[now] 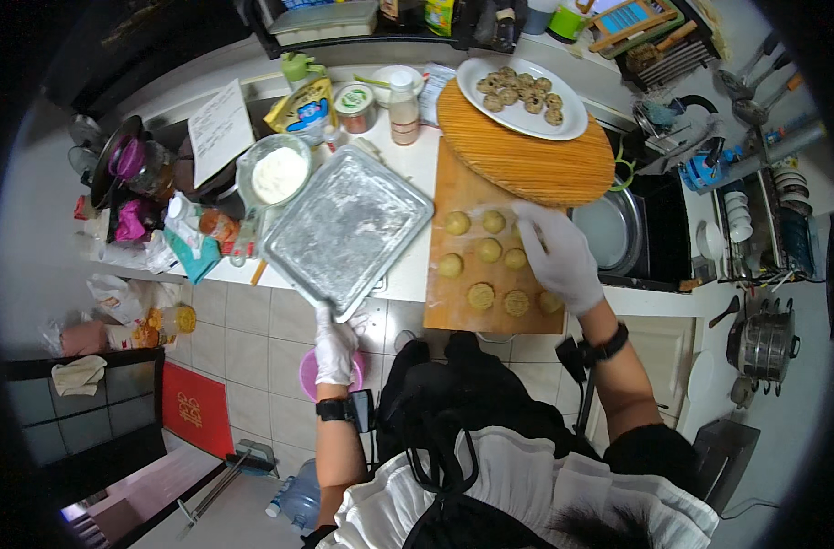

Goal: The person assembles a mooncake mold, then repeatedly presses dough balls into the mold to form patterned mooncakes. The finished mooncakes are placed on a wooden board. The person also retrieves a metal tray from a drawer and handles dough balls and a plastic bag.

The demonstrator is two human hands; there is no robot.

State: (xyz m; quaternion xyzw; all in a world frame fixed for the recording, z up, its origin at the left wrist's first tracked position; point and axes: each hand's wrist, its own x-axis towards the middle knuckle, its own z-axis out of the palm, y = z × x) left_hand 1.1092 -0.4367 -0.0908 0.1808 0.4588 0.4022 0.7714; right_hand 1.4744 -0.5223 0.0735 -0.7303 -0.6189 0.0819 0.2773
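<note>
My left hand (334, 348), in a white glove, grips the near corner of a metal baking tray (345, 226). The tray lies at an angle on the counter, its surface dusted with white powder. My gloved right hand (561, 257) is over the right side of a wooden board (451, 309), fingers pointing down among round yellow dough balls (489, 250). It partly covers some of them, and whether it holds one is hidden. Nearer the board's front edge are flattened, rough-topped dough pieces (481, 296).
Beyond the board, a white oval plate (468, 77) of speckled quail eggs (509, 88) rests on a round slatted wooden mat (526, 165). A bowl of white powder (279, 175) stands left of the tray. At right, a metal basin (609, 230) sits in the sink.
</note>
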